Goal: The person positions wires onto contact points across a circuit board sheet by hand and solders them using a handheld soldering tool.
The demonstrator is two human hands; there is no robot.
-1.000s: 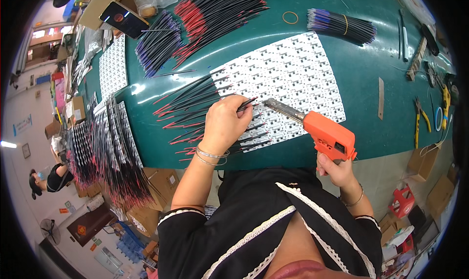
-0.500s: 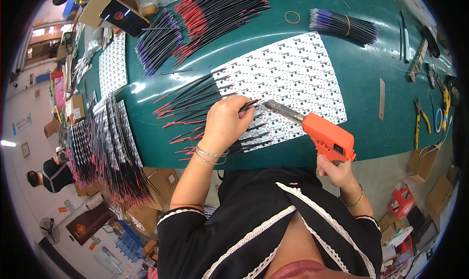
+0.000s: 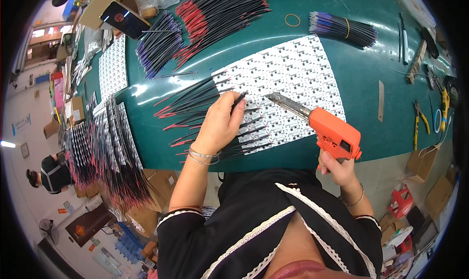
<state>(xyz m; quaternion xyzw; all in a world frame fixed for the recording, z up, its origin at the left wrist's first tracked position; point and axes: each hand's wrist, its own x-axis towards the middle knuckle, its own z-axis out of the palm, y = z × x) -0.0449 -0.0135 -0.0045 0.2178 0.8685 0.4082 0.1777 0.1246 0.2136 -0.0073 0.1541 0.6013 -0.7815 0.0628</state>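
Swung left, the orange soldering gun the right hand grips could scorch black wires the left hand pinches.

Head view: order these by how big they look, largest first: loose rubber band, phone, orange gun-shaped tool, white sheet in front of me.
1. White sheet
2. Orange gun-shaped tool
3. Phone
4. Loose rubber band

My left hand reaches farther out than my right hand — its back turned up, thumb and fingertips pinched, left forearm slanting behind it. My right fingers curl into a grip — right wrist close behind.
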